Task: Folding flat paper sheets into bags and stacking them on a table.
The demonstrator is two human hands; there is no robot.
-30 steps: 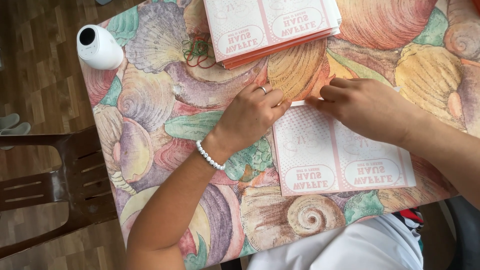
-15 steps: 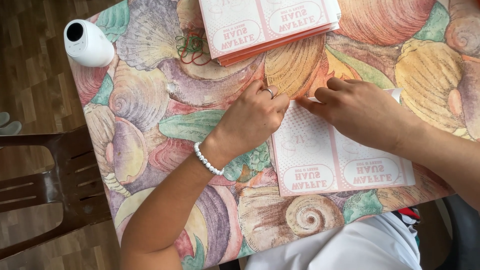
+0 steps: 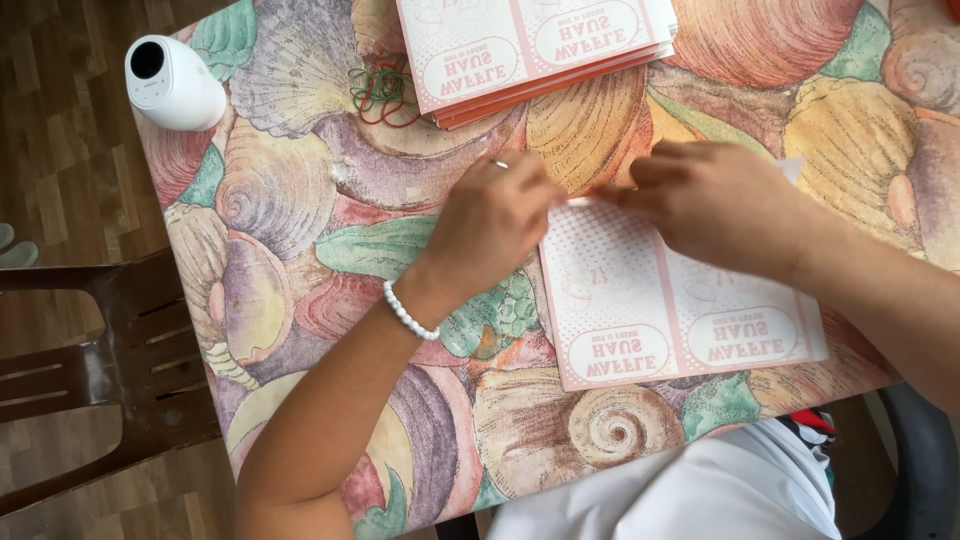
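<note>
Two hands are pinching the top edge of a flat pink-and-white paper sheet at the centre of the frame.

The left hand, wearing a ring and a white bead bracelet, is gripping the sheet's upper left corner with narrowed fingers; the right hand is pressing curled fingers on the upper edge just beside it. The sheet is lying flat on the shell-patterned table. A stack of similar sheets is sitting at top centre, rubber bands just left of it, and a white round device in the upper left.
</note>
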